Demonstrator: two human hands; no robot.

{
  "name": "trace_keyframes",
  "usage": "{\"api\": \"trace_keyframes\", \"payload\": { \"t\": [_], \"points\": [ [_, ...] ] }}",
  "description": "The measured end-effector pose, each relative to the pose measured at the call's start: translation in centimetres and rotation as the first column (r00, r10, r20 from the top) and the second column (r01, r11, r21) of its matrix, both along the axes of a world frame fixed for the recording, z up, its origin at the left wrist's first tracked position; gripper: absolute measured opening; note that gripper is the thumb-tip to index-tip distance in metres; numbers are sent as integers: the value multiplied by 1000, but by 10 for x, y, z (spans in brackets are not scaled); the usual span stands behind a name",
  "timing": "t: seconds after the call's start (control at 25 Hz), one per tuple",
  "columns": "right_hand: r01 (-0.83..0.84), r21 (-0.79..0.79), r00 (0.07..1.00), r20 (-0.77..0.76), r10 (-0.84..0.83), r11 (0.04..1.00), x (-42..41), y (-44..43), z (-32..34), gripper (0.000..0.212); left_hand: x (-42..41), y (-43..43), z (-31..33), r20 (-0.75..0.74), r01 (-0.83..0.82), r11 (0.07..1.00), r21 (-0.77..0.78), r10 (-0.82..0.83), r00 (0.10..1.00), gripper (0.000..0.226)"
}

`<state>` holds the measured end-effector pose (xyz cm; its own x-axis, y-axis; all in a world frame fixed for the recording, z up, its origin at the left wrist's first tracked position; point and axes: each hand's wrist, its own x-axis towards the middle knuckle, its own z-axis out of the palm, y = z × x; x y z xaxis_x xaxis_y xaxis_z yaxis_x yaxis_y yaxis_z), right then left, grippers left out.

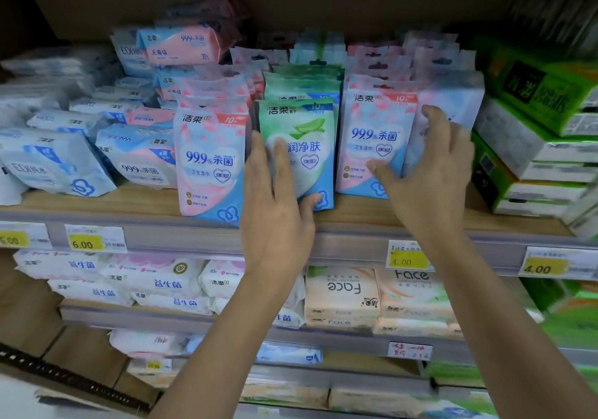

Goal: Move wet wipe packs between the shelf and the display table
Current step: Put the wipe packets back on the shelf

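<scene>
"Two hands are being logged at the upper shelf (356,214). How is the left hand (276,218) being placed?"

"It is being laid flat against the front of the green pack (304,146), with the fingers straight and the thumb being stretched across the pack's lower edge. No curl round the pack is being observed. The green pack is being displayed upright at the shelf's front edge, first in a row of like packs."

"And the right hand (430,179)?"

"Its fingers are being curled onto the pale pack (462,95), which is being gripped at the right end of the standing rows. The thumb is being spread leftward onto the front of the neighbouring pink pack (375,127). That area is being blurred, so the depth of the grip is not being stated."

"Surroundings?"

"A second pink pack (210,159) is being displayed upright just left of the green one. Flat blue packs (64,159) are being stacked further left, and green-wrapped bundles (534,111) are being stacked at the right. Yellow price tags (85,244) are being shown on the shelf's rail. Peach tissue packs (343,292) are being stocked on the level below."
</scene>
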<state>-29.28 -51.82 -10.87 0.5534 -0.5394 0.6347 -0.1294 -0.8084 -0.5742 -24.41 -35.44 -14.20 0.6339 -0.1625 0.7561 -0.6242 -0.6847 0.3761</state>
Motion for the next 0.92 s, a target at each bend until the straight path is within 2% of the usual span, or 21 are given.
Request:
{"api": "trace_keyframes", "payload": {
  "t": [0.08, 0.12, 0.24, 0.32, 0.4, 0.48, 0.6, 0.8, 0.92],
  "points": [
    [-97, -38, 984, 144, 101, 995, -6, 17, 1, 60, -7, 6, 3, 79, 11, 1000, 13, -12, 997, 63],
    [-181, -10, 969, 168, 180, 983, -7, 28, 1, 55, -11, 12, 5, 117, 46, 999, 3, -46, 992, 58],
    [-307, 84, 950, 82, 301, 948, -3, 57, 0, 62, -13, 51, 12, 116, 152, 981, -124, -138, 984, 52],
    [-316, 152, 946, -24, 324, 936, 5, 68, -2, 77, 7, 83, 15, -46, 133, 959, -252, -149, 988, 69],
    [-321, 185, 939, -69, 338, 929, 13, 77, -5, 89, 30, 105, 17, -261, 118, 942, -313, -205, 943, 89],
    [-265, 153, 956, -91, 280, 952, 18, 86, -9, 94, 41, 112, 18, -309, 155, 962, -224, -221, 925, 98],
    [-103, 119, 986, -115, 117, 987, 20, 95, -14, 90, 46, 111, 18, -274, 148, 984, -102, -171, 946, 102],
    [13, 229, 999, -54, -1, 973, 26, 103, -23, 77, 43, 103, 9, -193, 119, 976, -185, -155, 969, 95],
    [64, 211, 998, -35, -58, 975, 31, 112, -26, 73, 40, 94, 2, -155, 106, 966, -234, -145, 977, 92]
  ]
}}
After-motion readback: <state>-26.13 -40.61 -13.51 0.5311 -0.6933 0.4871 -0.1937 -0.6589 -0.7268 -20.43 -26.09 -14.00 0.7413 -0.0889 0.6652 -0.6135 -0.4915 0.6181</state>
